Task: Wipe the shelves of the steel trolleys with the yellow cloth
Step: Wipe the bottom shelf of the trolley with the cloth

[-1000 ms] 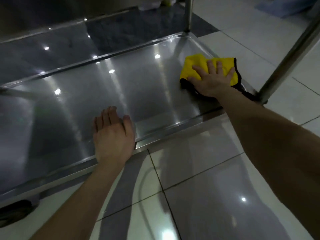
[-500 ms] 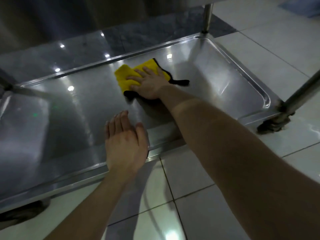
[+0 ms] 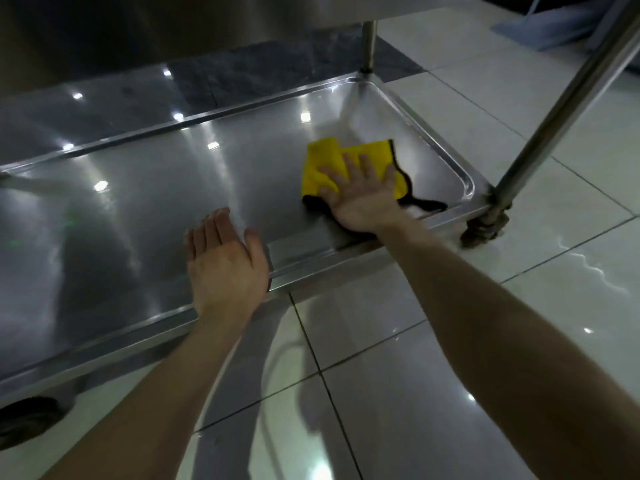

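Yellow cloth (image 3: pixel 320 168) under right hand (image 3: pixel 363 199), farther right

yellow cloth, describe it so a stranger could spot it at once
Find the low steel trolley shelf above the tiled floor and follow it to its right end. There the right hand presses flat on the yellow cloth, the only bright thing there, edged in black.

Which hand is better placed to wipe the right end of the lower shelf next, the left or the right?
Right. The right hand presses flat on the yellow cloth, near the right end of the shelf. The left hand is open at the front rim, apart from the cloth.
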Action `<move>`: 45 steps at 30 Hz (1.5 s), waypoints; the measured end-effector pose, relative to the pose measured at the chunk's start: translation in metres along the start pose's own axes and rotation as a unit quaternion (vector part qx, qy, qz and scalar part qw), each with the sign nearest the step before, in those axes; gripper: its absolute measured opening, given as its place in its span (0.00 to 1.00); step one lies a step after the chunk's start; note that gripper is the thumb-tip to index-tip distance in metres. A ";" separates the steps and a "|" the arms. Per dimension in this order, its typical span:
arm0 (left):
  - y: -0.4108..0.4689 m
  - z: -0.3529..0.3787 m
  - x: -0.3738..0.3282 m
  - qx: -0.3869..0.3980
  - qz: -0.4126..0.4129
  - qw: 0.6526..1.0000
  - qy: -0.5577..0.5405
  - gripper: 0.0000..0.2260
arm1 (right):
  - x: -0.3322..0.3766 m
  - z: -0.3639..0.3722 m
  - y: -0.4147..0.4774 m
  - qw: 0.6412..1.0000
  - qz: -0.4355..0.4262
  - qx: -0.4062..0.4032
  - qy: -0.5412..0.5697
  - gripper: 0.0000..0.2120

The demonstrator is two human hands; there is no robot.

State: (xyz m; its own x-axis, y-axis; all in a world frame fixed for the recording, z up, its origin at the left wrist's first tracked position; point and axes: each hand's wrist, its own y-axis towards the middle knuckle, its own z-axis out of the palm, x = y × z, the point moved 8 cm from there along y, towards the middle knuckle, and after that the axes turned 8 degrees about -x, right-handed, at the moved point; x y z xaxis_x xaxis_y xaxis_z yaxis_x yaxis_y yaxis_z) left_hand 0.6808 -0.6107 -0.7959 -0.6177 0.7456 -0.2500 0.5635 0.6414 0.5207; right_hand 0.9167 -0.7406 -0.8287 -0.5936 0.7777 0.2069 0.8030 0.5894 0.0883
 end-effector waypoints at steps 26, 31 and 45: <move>0.011 -0.032 0.044 0.010 -0.062 0.985 -0.164 0.22 | 0.062 -0.002 -0.104 0.987 -0.161 0.022 0.000 0.29; 0.009 -0.060 0.135 0.008 -0.061 0.998 -0.009 0.19 | 0.063 0.003 -0.100 0.988 -0.147 0.040 -0.008 0.30; -0.001 -0.056 0.170 -0.017 -0.087 0.995 0.049 0.23 | 0.175 0.036 -0.057 0.962 -0.266 0.056 0.028 0.33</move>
State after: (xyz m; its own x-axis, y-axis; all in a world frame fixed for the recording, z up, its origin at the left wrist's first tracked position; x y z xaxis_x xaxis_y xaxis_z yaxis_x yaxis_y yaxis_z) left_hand 0.5442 -0.4948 -0.7937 -0.7559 0.6016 -0.2583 0.4257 0.7514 0.5042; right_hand 0.7650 -0.6302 -0.8330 -0.9128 0.3486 0.2129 0.3738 0.9230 0.0916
